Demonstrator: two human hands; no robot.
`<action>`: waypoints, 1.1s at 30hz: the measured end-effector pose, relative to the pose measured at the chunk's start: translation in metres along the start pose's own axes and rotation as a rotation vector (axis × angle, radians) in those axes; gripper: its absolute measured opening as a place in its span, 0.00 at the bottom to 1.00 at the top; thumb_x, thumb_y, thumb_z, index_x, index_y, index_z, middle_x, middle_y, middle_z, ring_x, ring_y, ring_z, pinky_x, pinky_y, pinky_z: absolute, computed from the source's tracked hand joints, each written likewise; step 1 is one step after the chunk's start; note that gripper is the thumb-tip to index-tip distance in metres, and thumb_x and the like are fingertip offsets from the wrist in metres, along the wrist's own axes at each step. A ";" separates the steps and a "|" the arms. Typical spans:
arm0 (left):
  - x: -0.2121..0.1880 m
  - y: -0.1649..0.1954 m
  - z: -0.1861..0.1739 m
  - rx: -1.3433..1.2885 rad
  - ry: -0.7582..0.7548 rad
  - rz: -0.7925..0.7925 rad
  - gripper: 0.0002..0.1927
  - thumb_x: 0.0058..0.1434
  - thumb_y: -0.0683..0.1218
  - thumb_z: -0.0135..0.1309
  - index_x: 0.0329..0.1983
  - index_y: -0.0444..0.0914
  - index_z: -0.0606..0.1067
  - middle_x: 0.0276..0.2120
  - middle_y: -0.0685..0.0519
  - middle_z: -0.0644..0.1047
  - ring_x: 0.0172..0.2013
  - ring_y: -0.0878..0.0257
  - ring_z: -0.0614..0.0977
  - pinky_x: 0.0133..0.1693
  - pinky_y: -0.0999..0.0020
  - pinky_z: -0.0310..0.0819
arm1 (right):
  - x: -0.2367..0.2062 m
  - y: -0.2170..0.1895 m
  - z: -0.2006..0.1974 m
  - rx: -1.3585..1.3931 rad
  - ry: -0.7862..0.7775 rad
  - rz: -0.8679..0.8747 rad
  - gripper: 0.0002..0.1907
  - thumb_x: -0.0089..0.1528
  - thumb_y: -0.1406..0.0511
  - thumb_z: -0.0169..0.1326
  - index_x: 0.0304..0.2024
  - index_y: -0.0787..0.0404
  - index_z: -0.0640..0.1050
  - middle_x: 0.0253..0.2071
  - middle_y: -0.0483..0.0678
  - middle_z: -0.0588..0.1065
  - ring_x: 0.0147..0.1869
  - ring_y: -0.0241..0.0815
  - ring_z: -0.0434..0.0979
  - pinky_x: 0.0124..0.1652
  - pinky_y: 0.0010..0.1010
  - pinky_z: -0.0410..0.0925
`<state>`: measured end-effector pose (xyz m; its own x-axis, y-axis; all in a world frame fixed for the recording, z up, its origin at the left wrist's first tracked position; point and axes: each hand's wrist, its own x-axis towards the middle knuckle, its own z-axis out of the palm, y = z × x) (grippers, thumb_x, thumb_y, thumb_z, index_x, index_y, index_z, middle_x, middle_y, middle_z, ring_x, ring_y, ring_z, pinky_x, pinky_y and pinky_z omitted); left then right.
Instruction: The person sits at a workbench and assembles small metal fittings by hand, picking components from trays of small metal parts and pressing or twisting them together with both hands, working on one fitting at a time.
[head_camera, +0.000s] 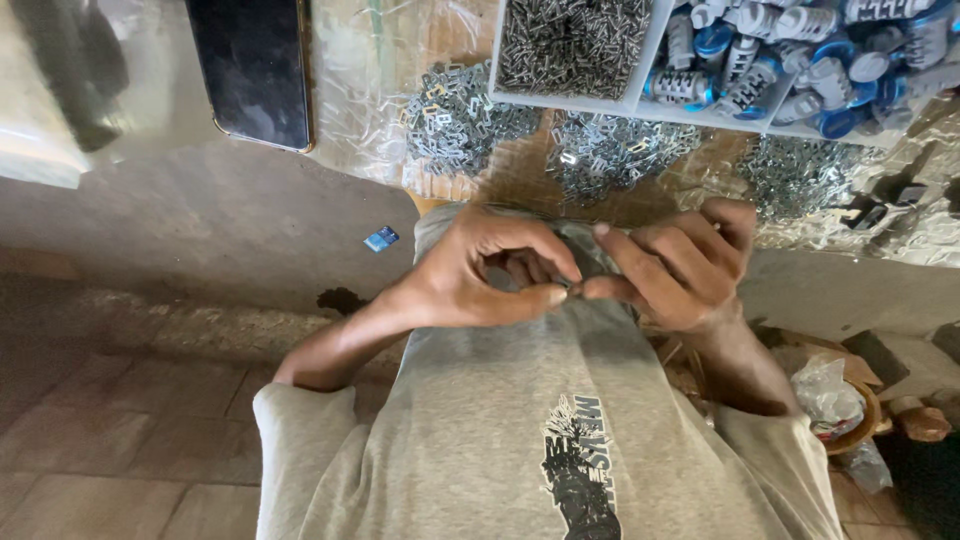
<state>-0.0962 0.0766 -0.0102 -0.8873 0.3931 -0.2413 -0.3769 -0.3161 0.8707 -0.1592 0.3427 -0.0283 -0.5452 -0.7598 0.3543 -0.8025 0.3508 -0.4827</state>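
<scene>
— Small metal piece (572, 289): pinched between left hand (470, 270) and right hand (680, 265), held over the lap, below the worktop's near edge (520, 185).
— Needed fingertip-only grip, kept level, clear of clip heaps (455, 120).
</scene>
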 end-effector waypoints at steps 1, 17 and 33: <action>0.000 -0.001 -0.002 -0.032 0.035 0.051 0.09 0.65 0.38 0.62 0.47 0.33 0.79 0.38 0.49 0.83 0.34 0.70 0.86 0.36 0.77 0.84 | -0.003 -0.001 0.004 -0.110 0.045 -0.007 0.23 0.58 0.46 0.65 0.42 0.55 0.87 0.30 0.38 0.70 0.30 0.35 0.67 0.46 0.38 0.58; -0.002 0.005 0.005 -0.130 0.210 0.085 0.12 0.69 0.36 0.61 0.54 0.32 0.77 0.46 0.48 0.82 0.40 0.67 0.86 0.42 0.77 0.85 | 0.040 -0.008 0.016 0.405 0.306 -0.044 0.16 0.56 0.74 0.68 0.43 0.59 0.79 0.36 0.47 0.77 0.38 0.42 0.80 0.36 0.34 0.71; -0.009 0.014 -0.030 0.082 0.023 0.149 0.06 0.64 0.37 0.64 0.44 0.35 0.81 0.39 0.47 0.84 0.35 0.67 0.89 0.38 0.75 0.85 | 0.052 -0.003 0.004 0.096 -0.115 0.044 0.24 0.62 0.43 0.62 0.41 0.54 0.80 0.31 0.40 0.74 0.34 0.38 0.69 0.48 0.41 0.61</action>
<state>-0.1015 0.0429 -0.0081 -0.9380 0.3267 -0.1157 -0.2183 -0.2978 0.9293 -0.1838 0.3002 -0.0117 -0.5440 -0.8041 0.2398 -0.7482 0.3356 -0.5723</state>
